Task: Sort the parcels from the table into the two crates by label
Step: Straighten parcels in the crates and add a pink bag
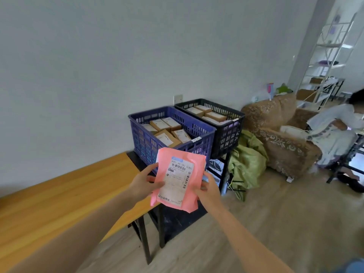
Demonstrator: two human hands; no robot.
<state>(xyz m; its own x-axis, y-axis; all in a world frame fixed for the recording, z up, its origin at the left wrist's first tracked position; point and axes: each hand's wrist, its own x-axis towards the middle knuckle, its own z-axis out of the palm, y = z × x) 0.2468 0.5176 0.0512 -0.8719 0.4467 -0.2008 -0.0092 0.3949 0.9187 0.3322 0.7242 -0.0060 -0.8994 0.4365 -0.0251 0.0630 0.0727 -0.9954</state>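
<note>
Both hands are up holding a pink parcel [178, 180] in the air, label facing me. The left hand [144, 184] pinches its left edge with the thumb on the front, and the right hand [208, 191] grips the right edge. It's hanging just in front of the blue crate [201, 133], with the black crate [230, 123] right next to that, both stuffed with brown boxes [167, 133]. The wood table [59, 198] sits off to the left.

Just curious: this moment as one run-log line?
left hand and right hand hold pink parcel, label showing | blue crate, black crate: boxes inside
</note>
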